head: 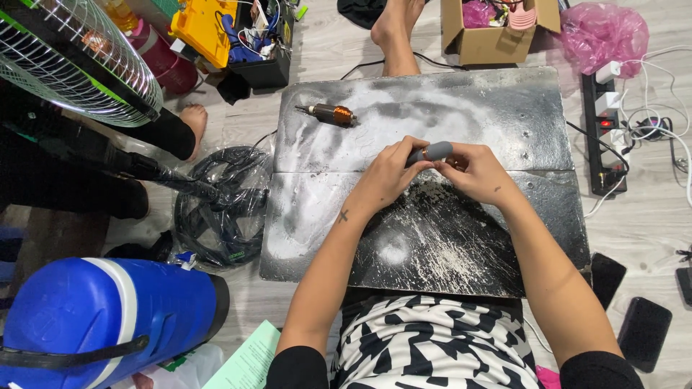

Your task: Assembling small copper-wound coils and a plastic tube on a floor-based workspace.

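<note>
We are looking down at our two bare hands meeting over a dark, scuffed metal work plate (504,108) dusted with white powder, lying on the pale wooden floor. Between the hands we are holding a small grey cylindrical part with a narrow copper-coloured band (430,152). Our left hand (389,173) is curling its fingers closed around the part's left end, and our right hand (476,171) is pinching the right end with its fingertips folded in, so both hands are narrow and gripping the same piece, just above the seam across the middle of the plate.

Farther up on the plate, well apart from the hands, a motor armature with copper windings and a thin steel shaft (329,113) is lying on its side. Left of the plate, a black round fan guard wrapped in clear plastic (223,205) is resting on the floor, and a white wire fan grille (76,61) is filling the upper left corner. A big blue insulated jug with a white stripe (94,320) is lying at the lower left. Beyond the plate, a brown cardboard box (490,36) is standing beside a pink plastic bag (604,32), and a black power strip with white plugs (604,130) is running along the right edge. Someone's bare foot (395,29) is resting near the box.
</note>
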